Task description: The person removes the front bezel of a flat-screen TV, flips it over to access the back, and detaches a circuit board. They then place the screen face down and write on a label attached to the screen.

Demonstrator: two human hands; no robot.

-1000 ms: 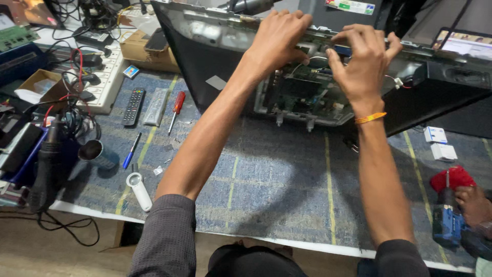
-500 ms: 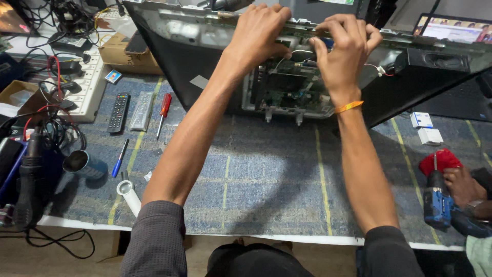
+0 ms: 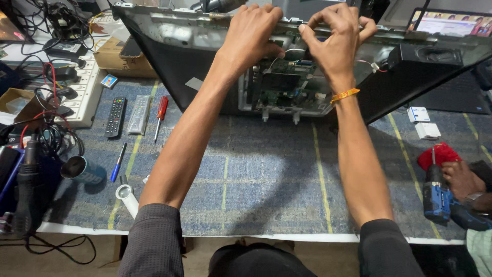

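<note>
A flat television panel lies back-side up on the blue checked mat, its rear cover off. A green circuit board in a metal frame shows at its middle. My left hand rests on the panel's upper edge just above the board, fingers curled down. My right hand is beside it, fingers pinched near a small cable or connector at the board's top; what it grips is too small to tell. An orange band circles my right wrist.
Left of the panel lie two remote controls, a red-handled screwdriver, a blue pen, a white tube and tangled cables. At the right edge, another person's hand holds a blue cordless drill by a red cloth.
The view has shifted, so the panel sits higher in frame. Both my hands stay at the top of the circuit board, a little closer together.
</note>
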